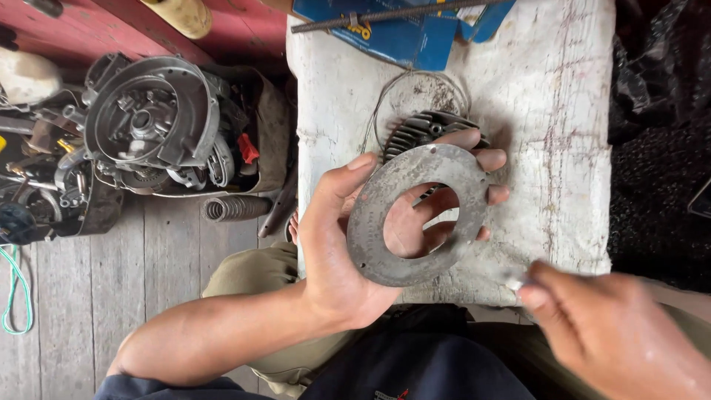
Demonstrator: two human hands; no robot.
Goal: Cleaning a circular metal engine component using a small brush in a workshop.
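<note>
**Ring plate in left hand, right hand pinching something small**

Left hand (348, 244) holds a flat grey metal ring plate (417, 215) above the near edge of the table (548, 111) (white, stained cloth or sheet over it). The plate is tilted towards the camera, with small holes around its rim and a large centre hole.

Risks, as I judge them:
- The grasp is on the rim only. Thumb on the left edge, fingers (485, 159) wrapped behind and showing through the centre hole. If the plate is oily it could slide out and drop onto the lap or the plank floor (118, 281).
- Plate edge looks thin; a slip could nick the fingers in the hole.
- Right hand (615, 333) is blurred, so I take it to be in motion. The small pale item (516, 282) in its fingertips could be flicked off and lost between the boards.

Pose:
- Left forearm comes in from the lower left, wrist bent up, palm facing the plate's back, fingers clenched round the plate.
- Right hand sits at the table's near right corner, fingers pinched shut on the small item (can't tell what it is).

Nearby: finned dark part (415, 130) and a wire loop (404, 89) on the table behind the plate, engine casing (152, 122) and a coil spring (233, 208) on the floor off the left edge.
</note>
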